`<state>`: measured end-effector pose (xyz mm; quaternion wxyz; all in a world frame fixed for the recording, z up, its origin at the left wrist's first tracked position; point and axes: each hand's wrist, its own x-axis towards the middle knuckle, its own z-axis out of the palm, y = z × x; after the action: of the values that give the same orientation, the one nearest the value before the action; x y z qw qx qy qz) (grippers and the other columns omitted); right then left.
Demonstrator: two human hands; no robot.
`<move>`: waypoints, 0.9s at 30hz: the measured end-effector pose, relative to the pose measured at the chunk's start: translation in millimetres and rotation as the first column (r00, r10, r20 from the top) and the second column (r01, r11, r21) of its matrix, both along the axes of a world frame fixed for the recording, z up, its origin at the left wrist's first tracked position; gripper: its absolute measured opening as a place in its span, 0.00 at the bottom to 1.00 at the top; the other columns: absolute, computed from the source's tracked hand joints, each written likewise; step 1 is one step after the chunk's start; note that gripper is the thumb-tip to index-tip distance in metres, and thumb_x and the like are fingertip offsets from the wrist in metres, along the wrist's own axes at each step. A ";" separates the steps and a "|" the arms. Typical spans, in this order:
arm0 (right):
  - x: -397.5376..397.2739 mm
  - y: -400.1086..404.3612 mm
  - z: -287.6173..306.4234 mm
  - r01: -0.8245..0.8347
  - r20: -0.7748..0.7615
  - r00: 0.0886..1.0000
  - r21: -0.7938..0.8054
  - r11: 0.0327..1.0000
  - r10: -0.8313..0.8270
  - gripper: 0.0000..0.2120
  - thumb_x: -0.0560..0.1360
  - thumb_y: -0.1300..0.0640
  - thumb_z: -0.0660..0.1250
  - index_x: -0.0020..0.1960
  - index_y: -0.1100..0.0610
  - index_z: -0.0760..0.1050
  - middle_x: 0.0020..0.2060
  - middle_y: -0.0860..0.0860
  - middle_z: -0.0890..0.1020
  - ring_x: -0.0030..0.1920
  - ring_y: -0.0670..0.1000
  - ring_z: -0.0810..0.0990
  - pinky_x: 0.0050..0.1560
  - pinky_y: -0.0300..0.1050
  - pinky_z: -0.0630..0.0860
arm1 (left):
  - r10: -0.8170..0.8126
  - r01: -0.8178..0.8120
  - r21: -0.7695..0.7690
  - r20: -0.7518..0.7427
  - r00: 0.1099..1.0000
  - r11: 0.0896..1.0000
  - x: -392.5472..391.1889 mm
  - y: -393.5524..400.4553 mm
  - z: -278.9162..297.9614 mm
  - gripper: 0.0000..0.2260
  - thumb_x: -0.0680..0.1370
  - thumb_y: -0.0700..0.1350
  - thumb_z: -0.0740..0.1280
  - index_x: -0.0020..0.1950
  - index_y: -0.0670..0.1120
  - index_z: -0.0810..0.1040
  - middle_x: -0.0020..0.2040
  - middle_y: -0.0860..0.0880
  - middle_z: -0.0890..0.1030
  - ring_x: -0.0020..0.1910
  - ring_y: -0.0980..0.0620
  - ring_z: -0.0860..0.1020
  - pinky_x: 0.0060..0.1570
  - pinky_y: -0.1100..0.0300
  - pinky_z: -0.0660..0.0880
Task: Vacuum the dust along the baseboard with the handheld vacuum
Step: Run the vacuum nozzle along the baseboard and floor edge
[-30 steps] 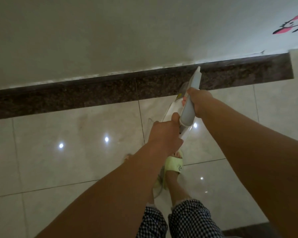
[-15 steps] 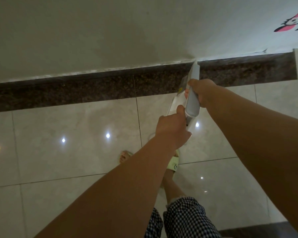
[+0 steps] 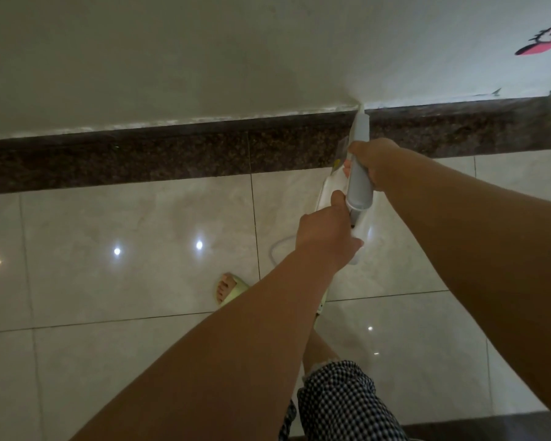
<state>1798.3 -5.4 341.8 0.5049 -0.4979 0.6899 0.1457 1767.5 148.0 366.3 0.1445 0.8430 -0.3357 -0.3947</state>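
Raised, vacuum (image 3: pixel 359 173) nozzle now meets baseboard (image 3: pixel 172 154) top edge; both hands grip

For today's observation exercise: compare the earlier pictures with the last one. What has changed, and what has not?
The handheld vacuum moved forward; its nozzle tip now reaches the baseboard's top edge at the wall. Unchanged: right hand and left hand keep their grip on it.

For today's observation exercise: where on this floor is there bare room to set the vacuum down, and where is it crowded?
Free: the pale floor tiles left of the left hand, between the dark baseboard and the slippered foot. Also the tiles at far right, beyond the right hand. Crowded: around the handheld vacuum, both arms, white cord and legs.
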 end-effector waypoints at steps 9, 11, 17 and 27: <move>3.4 8.8 3.0 0.009 -0.005 1.000 0.029 1.000 -0.009 0.23 0.76 0.51 0.70 0.66 0.59 0.69 0.56 0.54 0.79 0.42 0.49 0.79 0.44 0.44 0.80 | 0.056 -0.056 -0.005 -0.027 0.998 0.998 -6.2 5.4 3.3 0.27 0.73 0.53 0.72 0.63 0.47 0.60 0.51 0.49 0.80 0.49 0.47 0.80 0.51 0.52 0.76; 4.8 11.9 6.7 -0.012 -0.008 1.000 0.035 0.999 0.012 0.22 0.77 0.52 0.68 0.66 0.60 0.67 0.55 0.53 0.78 0.36 0.47 0.76 0.31 0.41 0.75 | 0.062 -0.062 -0.006 -0.020 0.998 0.998 -6.2 7.7 2.1 0.27 0.73 0.53 0.72 0.64 0.48 0.60 0.51 0.49 0.80 0.48 0.48 0.80 0.50 0.52 0.76; 4.8 24.8 7.1 -0.044 0.001 0.999 0.019 0.999 0.044 0.24 0.78 0.52 0.67 0.70 0.58 0.65 0.52 0.53 0.76 0.34 0.48 0.73 0.27 0.41 0.68 | 0.089 -0.088 -0.026 0.031 0.996 0.996 -9.1 19.0 -6.1 0.26 0.73 0.54 0.72 0.62 0.48 0.61 0.49 0.50 0.80 0.46 0.48 0.80 0.47 0.55 0.74; 7.8 35.8 4.4 -0.021 0.019 1.000 0.053 0.998 0.020 0.24 0.77 0.52 0.68 0.69 0.58 0.67 0.54 0.53 0.77 0.38 0.47 0.76 0.34 0.41 0.75 | 0.101 -0.100 -0.016 0.186 0.977 0.995 -22.4 32.6 -15.3 0.24 0.75 0.54 0.68 0.62 0.48 0.59 0.45 0.51 0.81 0.38 0.49 0.79 0.46 0.54 0.64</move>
<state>1806.1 30.4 346.1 0.5228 -0.4926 0.6760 0.1647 1745.1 180.6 351.0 0.1349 0.8917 -0.3060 -0.3049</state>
